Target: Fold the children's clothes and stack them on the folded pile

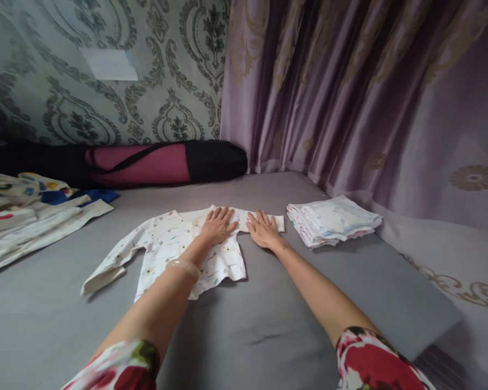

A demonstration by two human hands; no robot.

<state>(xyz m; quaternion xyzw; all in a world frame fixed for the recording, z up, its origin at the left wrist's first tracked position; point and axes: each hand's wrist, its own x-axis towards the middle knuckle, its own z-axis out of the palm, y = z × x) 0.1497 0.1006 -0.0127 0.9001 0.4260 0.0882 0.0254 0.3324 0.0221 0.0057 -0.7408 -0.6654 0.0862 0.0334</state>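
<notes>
Flat and grasping nothing, the left hand (219, 225) presses the upper body of a small white long-sleeved printed cloth shirt (173, 238) spread on a plain grey sheet (268, 325); the right hand (264, 230), equally relaxed, rests along its sleeve (280, 223). Light, even palm pressure toward the cuff should ease creases without skewing the fabric.

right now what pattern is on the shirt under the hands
The long-sleeved shirt has small scattered motifs on white, shown in head view.
</notes>
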